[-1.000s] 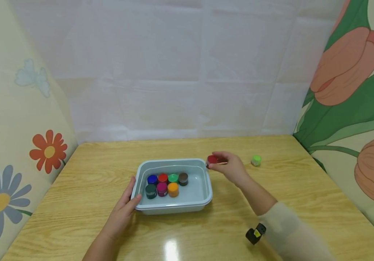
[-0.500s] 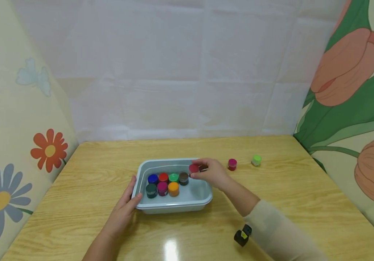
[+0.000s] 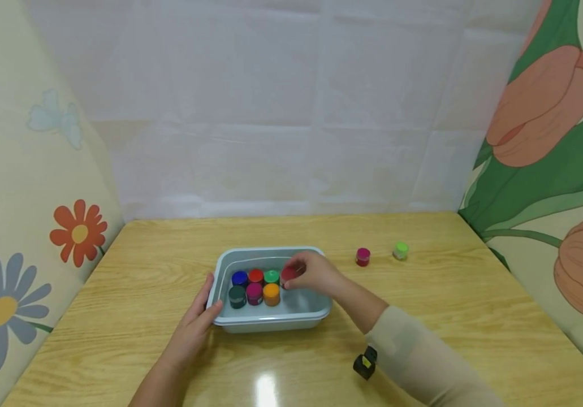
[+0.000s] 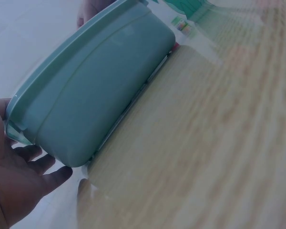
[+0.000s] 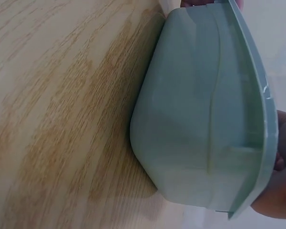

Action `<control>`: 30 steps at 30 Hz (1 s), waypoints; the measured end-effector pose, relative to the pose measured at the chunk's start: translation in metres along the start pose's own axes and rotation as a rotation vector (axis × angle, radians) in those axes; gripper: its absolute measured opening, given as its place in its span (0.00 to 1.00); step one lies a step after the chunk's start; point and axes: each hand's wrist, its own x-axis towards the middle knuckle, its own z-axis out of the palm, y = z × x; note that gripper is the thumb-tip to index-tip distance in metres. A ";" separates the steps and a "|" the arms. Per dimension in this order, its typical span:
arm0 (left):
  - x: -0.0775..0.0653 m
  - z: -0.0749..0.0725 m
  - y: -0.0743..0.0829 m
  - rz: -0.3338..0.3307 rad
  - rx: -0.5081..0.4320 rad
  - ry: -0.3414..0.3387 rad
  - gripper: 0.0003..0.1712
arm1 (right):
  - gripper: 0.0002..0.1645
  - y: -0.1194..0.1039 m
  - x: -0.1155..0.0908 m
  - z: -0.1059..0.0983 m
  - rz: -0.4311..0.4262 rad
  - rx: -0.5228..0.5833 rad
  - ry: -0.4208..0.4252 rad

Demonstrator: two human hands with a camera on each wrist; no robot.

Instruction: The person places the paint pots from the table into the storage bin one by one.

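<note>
A pale blue-grey plastic tub (image 3: 271,321) sits on the table. My left hand (image 3: 194,322) grips its left end, thumb over the rim and fingers against the outer wall (image 4: 100,90). Inside stand small paint jars with blue (image 3: 240,278), red (image 3: 255,276), green (image 3: 272,276), dark green (image 3: 237,295), magenta (image 3: 254,292) and orange (image 3: 271,293) lids. Reaching over the right end, my right hand (image 3: 316,275) pinches a red-lidded paint jar (image 3: 288,275) beside the green one. The tub's wall hides most of this hand in the right wrist view.
Right of the tub, on the wooden table (image 3: 449,294), stand a magenta-lidded jar (image 3: 363,256) and a light green-lidded jar (image 3: 400,250). A black device (image 3: 365,363) is at the right sleeve. A white sheet (image 3: 250,113) hangs behind; patterned panels flank the table.
From beyond the tub's right rim, my right hand has moved left and down inside with the red-lidded jar. The brown-lidded jar is now hidden behind it. My left hand keeps its place.
</note>
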 end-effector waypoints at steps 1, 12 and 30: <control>0.000 0.000 0.000 -0.002 0.002 -0.001 0.40 | 0.26 0.000 0.001 0.001 -0.010 -0.005 -0.004; 0.000 0.000 0.002 -0.014 -0.003 -0.001 0.40 | 0.24 -0.004 0.004 0.006 -0.030 -0.126 -0.052; 0.000 0.000 -0.001 0.008 -0.026 -0.003 0.40 | 0.21 -0.005 0.012 0.018 0.041 -0.232 -0.070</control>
